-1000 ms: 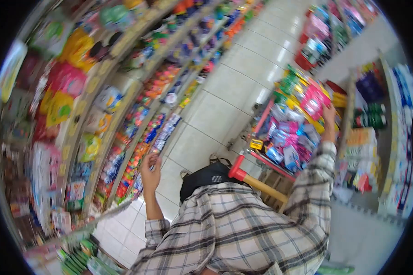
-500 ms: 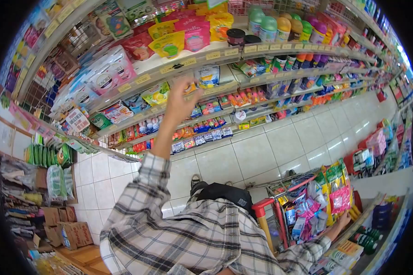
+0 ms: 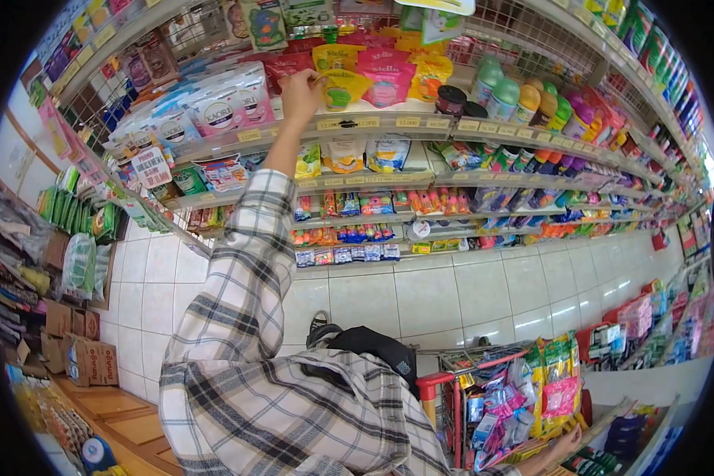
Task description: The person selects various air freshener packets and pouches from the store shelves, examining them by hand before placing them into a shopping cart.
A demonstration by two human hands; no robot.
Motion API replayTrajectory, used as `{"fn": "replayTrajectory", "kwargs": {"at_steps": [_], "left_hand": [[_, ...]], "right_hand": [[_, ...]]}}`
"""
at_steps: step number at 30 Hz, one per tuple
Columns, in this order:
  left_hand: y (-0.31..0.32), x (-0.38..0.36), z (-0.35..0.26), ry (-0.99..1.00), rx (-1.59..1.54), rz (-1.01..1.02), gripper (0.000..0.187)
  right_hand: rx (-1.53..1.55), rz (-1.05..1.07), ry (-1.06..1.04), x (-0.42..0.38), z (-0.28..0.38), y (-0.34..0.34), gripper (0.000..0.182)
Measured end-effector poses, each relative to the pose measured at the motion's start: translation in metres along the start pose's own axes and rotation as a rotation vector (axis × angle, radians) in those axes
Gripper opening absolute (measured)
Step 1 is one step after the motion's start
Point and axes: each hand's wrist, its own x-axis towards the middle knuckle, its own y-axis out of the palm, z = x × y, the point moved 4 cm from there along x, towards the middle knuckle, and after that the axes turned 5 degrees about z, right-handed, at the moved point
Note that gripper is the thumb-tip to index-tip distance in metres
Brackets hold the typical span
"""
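Note:
My left hand point(image 3: 301, 94) reaches up to the display shelf, its fingers closed at the left edge of a yellow Stella pouch point(image 3: 343, 90). The pouch stands in front of another yellow pouch, beside a pink pouch point(image 3: 389, 82) and red ones. At the lower right, my right hand point(image 3: 562, 449) lies at the near side of a shopping cart point(image 3: 455, 420), its fingers curled at the edge and partly hidden. The cart holds packs in purple and clear wrap and a tall yellow and green pack with a pink label point(image 3: 561, 397).
White Kaori packs point(image 3: 220, 113) stand left of my left hand. Dark round tubs point(image 3: 451, 100) and dome-topped bottles point(image 3: 503, 98) line the shelf to the right. Lower shelves carry pouches and small packs. Cardboard boxes point(image 3: 94, 362) sit at the left on the tiled floor point(image 3: 428, 297).
My left hand has moved up from in front of the lower shelf to the yellow pouch on the upper shelf, its fingers closing there. The camera view has shifted; my right hand stays by the cart.

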Motion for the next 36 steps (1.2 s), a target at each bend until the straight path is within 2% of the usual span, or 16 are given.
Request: {"fn": "replayTrajectory", "kwargs": {"at_steps": [4,7,8,9,10,12,14,16,18,20,22,25,29,32,36], "left_hand": [[-0.028,-0.031,-0.040,0.029,-0.243,-0.129,0.016],[-0.054,-0.053,-0.081,0.378,-0.162,-0.351,0.015],[-0.060,-0.061,-0.092,0.356,-0.187,-0.330,0.015],[-0.069,-0.070,-0.107,0.333,-0.213,-0.307,0.015],[-0.077,-0.081,-0.121,0.310,-0.239,-0.284,0.015],[-0.082,-0.109,-0.141,0.195,-0.329,-0.050,0.016],[-0.069,-0.146,-0.150,0.185,-0.470,0.083,0.018],[-0.046,-0.191,-0.156,0.039,-0.755,0.413,0.020],[-0.023,-0.240,-0.163,-0.120,-1.084,0.615,0.021],[-0.017,-0.277,-0.169,-0.340,-1.114,0.809,0.021],[-0.012,-0.303,-0.170,-0.376,-1.155,0.808,0.022],[0.000,-0.329,-0.161,-0.413,-1.184,0.783,0.023],[0.012,-0.349,-0.146,-0.441,-1.080,0.754,0.022],[0.015,-0.357,-0.150,-0.439,-1.070,0.793,0.020],[0.018,-0.363,-0.162,-0.392,-1.043,0.865,0.021]], "right_hand": [[0.052,0.029,-0.044,0.005,0.021,0.029,0.038],[0.143,0.106,-0.130,0.016,0.062,0.071,0.036],[0.177,0.148,-0.162,0.017,0.080,0.087,0.036],[0.065,0.177,-0.185,-0.007,0.121,0.105,0.034],[0.145,0.214,-0.272,-0.051,0.181,0.130,0.032],[0.185,0.435,-0.309,-0.088,0.237,0.172,0.025],[0.234,0.662,-0.388,-0.144,0.293,0.210,0.021],[0.184,0.923,-0.444,-0.186,0.316,0.244,0.024],[0.278,1.227,-0.444,-0.243,0.339,0.272,0.038],[0.431,1.468,-0.358,-0.296,0.352,0.290,0.054],[0.523,1.625,-0.292,-0.326,0.320,0.309,0.061],[0.505,1.776,-0.020,-0.355,0.298,0.323,0.060],[0.607,1.740,0.205,-0.363,0.279,0.322,0.059],[0.700,1.664,0.250,-0.373,0.286,0.312,0.054],[0.623,1.548,0.285,-0.376,0.270,0.307,0.049]]}}
